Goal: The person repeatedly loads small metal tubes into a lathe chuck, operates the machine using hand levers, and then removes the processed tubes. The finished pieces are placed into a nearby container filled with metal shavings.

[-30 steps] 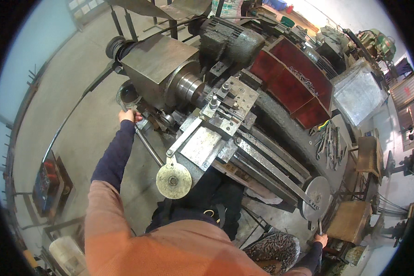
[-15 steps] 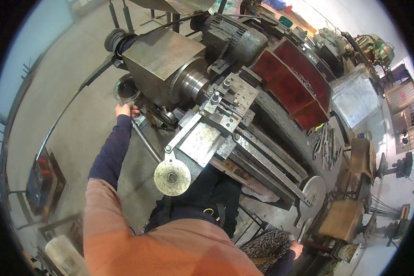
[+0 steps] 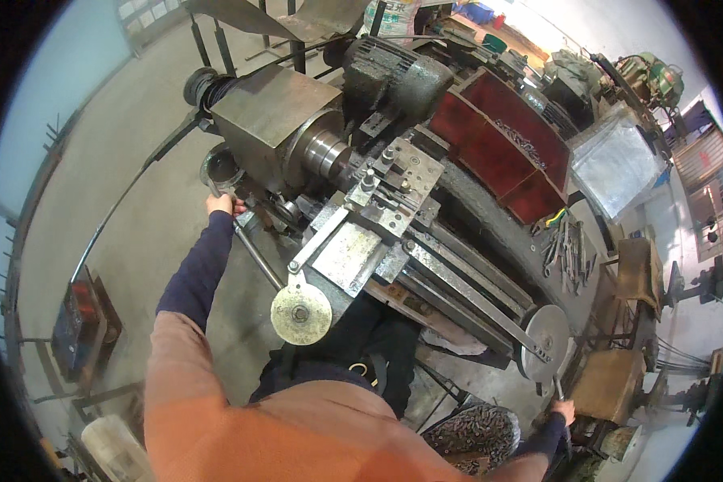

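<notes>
Grey metal lathe (image 3: 390, 215) slants across centre. Red box (image 3: 467, 130) behind it, small metal pieces inside. Grey disc (image 3: 551, 324) at lathe's right end; yellowish disc (image 3: 300, 315) at near side. Bar (image 3: 259, 257) slopes from yellowish disc up to left hand (image 3: 222, 206), closed round it. Right hand (image 3: 564, 412) grips handle (image 3: 558, 388) below grey disc.

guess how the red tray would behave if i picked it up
The red tray would probably stay stiff, as its edges run straight. The metal bits inside look loose, so they may slide if it tilts, and likely add some weight.
</notes>
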`<state>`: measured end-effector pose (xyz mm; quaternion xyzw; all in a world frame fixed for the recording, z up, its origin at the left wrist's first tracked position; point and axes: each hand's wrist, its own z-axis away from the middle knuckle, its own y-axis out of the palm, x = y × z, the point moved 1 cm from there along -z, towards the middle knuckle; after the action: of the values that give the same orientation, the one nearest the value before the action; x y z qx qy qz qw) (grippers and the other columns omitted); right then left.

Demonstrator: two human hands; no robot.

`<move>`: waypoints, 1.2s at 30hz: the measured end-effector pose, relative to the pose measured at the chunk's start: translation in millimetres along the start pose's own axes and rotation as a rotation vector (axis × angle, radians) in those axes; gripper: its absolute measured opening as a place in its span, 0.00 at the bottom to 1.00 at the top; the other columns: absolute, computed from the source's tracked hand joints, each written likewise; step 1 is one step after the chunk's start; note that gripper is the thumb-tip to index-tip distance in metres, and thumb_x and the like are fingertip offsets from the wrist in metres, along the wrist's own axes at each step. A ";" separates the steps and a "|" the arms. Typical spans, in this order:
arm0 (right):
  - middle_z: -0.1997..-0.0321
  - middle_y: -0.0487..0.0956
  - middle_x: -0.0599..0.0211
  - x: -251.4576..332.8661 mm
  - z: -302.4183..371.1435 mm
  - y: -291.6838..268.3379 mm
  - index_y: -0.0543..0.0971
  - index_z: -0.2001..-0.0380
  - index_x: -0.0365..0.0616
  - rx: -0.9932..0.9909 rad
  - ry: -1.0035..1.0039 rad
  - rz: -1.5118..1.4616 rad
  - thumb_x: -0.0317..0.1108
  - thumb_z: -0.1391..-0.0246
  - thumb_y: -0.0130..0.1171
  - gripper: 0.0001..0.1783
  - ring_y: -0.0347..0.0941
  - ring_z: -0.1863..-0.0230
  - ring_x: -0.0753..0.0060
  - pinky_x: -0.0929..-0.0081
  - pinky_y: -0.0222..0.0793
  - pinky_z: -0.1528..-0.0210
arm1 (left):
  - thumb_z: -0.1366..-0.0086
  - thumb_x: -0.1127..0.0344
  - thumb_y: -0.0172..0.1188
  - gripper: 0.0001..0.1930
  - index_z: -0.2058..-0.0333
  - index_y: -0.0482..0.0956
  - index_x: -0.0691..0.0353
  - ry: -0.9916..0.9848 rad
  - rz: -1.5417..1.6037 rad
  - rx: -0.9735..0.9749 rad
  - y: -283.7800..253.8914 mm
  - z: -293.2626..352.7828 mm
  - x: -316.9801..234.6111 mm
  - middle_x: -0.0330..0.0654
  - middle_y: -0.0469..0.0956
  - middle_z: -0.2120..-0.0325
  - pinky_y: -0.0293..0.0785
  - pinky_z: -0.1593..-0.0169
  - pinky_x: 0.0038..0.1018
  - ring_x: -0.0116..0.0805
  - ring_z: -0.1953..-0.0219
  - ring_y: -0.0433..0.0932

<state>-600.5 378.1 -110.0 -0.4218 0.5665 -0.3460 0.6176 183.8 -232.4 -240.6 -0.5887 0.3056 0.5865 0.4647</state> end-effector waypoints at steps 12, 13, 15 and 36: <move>0.48 0.71 0.49 15.8 111.3 73.8 0.68 0.47 0.43 -0.043 -0.010 -0.687 0.40 0.63 0.59 0.35 0.66 0.47 0.51 0.66 0.61 0.46 | 0.50 0.50 0.62 0.27 0.60 0.69 0.67 0.407 -0.883 0.153 -50.1 -56.3 74.8 0.49 0.75 0.73 0.74 0.63 0.36 0.41 0.66 0.77; 0.52 0.74 0.49 44.5 146.4 45.0 0.72 0.51 0.42 -0.021 -0.057 -0.665 0.36 0.65 0.58 0.31 0.70 0.51 0.53 0.67 0.64 0.50 | 0.51 0.49 0.62 0.28 0.60 0.69 0.66 0.484 -1.120 0.139 -56.4 -58.0 78.0 0.49 0.76 0.72 0.73 0.61 0.37 0.43 0.64 0.77; 0.61 0.78 0.51 47.6 156.3 52.6 0.77 0.59 0.41 0.038 -0.146 -0.621 0.32 0.68 0.57 0.25 0.75 0.60 0.55 0.67 0.67 0.54 | 0.53 0.48 0.63 0.27 0.61 0.70 0.63 0.548 -1.359 0.213 -40.2 -52.2 74.0 0.50 0.76 0.70 0.71 0.59 0.38 0.47 0.63 0.76; 0.66 0.79 0.58 241.7 221.1 -260.2 0.78 0.64 0.36 -0.175 -1.196 -1.083 0.29 0.71 0.52 0.23 0.75 0.63 0.69 0.74 0.68 0.56 | 0.47 0.53 0.55 0.17 0.62 0.75 0.56 0.308 -1.318 0.398 -31.7 -29.7 64.1 0.49 0.78 0.67 0.73 0.61 0.38 0.47 0.62 0.77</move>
<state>-339.5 82.4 29.5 -0.7979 -0.1169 -0.2673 0.5275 232.6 -235.3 -300.6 -0.6313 0.0495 0.0259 0.7736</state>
